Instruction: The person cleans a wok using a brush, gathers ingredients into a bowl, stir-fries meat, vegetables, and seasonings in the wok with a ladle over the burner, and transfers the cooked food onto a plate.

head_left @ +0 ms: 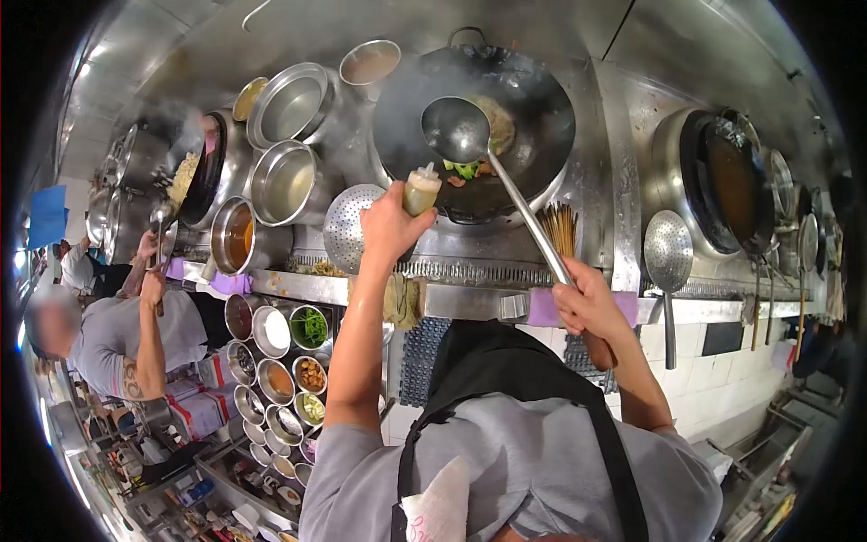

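My left hand (392,228) grips a squeeze bottle (419,193) with a pale nozzle and yellowish contents, held upright at the near rim of a big black wok (545,113). My right hand (589,303) is closed round the long handle of a ladle (456,131). The ladle's bowl hangs over the wok and hides part of the food (499,126) in it. Green leaves (464,170) and reddish-brown pieces show just below the bowl. Steam rises around the wok.
A perforated skimmer (350,221) lies left of the wok, a bamboo brush (558,228) right of it. Metal pots (287,185) stand at left, above bowls of ingredients (310,327). Another wok (736,185) sits at right. A co-worker (135,334) cooks at far left.
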Demonstrator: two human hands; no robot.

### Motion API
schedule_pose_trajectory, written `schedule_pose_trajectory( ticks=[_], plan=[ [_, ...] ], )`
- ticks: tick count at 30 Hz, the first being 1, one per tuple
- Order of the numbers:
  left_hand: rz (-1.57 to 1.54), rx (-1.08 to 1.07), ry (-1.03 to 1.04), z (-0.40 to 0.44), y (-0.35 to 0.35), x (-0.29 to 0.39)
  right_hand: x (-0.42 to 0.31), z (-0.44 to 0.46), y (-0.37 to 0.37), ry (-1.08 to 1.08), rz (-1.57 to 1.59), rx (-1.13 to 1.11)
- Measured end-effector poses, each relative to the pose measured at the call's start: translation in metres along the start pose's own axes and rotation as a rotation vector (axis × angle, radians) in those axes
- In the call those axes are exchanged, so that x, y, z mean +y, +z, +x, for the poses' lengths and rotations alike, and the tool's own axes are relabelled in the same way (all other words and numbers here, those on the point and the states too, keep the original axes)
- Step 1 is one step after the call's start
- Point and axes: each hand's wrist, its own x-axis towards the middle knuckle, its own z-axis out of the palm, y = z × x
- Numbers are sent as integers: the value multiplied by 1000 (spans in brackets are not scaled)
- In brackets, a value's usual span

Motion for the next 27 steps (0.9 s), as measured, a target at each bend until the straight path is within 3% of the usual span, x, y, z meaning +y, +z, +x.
schedule_pose_trajectory(
  ticks=[13,22,27],
  plan=[
    [286,-165,-9,31,17,6,14,-12,-4,20,158,-89],
    [279,-142,-10,23,9,7,13,-8,-13,47,246,-137],
    [49,-66,-67,-1,-5,9,8,22,-26,48,295,-173]
  ],
)
